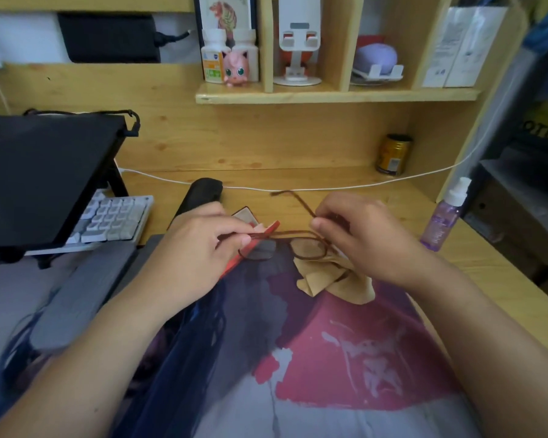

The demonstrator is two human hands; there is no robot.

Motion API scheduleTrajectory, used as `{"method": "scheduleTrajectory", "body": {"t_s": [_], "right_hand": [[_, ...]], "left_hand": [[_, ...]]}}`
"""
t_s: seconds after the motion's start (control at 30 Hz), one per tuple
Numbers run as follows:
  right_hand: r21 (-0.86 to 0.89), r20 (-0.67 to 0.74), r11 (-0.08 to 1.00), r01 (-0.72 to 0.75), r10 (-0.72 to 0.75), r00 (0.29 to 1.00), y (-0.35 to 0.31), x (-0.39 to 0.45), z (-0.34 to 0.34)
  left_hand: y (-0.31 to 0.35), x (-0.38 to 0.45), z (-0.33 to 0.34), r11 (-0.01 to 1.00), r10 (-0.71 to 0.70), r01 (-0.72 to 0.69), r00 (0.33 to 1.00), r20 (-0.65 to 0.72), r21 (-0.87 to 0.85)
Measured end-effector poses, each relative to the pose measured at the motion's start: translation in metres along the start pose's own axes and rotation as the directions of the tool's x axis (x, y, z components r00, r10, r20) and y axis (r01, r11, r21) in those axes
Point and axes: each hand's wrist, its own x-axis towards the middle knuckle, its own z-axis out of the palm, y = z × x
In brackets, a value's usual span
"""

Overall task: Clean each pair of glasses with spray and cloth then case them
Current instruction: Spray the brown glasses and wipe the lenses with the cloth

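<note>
A pair of brown thin-framed glasses [285, 246] hangs just above the desk mat, held at both ends. My left hand [200, 248] pinches the left hinge and folded temple. My right hand [364, 238] grips the right hinge, whose temple sticks out toward the back. A tan cleaning cloth [332, 281] lies crumpled under the glasses and my right hand. A red open case [260, 240] sits partly hidden behind my left hand. A black case [201, 194] lies farther back. The purple spray bottle [445, 216] stands at the right.
A colourful desk mat [329, 358] covers the desk front. A black stand [41, 175] over a keyboard [114, 218] fills the left. A white cable [329, 187] crosses the back, near a can [393, 154]. Shelves above hold bottles and a pink figure.
</note>
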Motion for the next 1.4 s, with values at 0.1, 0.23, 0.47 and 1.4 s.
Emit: {"method": "scheduleTrajectory", "body": {"t_s": [0.1,0.23,0.47,1.4], "right_hand": [[0.077,-0.111,0.99,-0.12,0.128,0.986,0.004,0.0,0.004],[0.286,-0.142,0.919,-0.271,0.32,0.937,0.002,0.0,0.009],[0.478,-0.146,0.825,-0.301,0.412,0.899,-0.006,-0.001,0.014],[0.616,-0.646,0.771,-0.158,0.61,0.459,0.008,-0.014,-0.044]], "left_hand": [[0.004,0.001,0.003,0.973,-0.146,0.122,0.983,-0.115,-0.195],[0.007,0.002,0.005,0.763,-0.383,0.239,0.916,-0.122,-0.601],[0.007,0.004,0.007,0.368,-0.46,0.152,0.887,-0.037,-0.917],[0.02,-0.004,0.02,0.735,-0.462,0.159,0.829,-0.315,-0.66]]}}
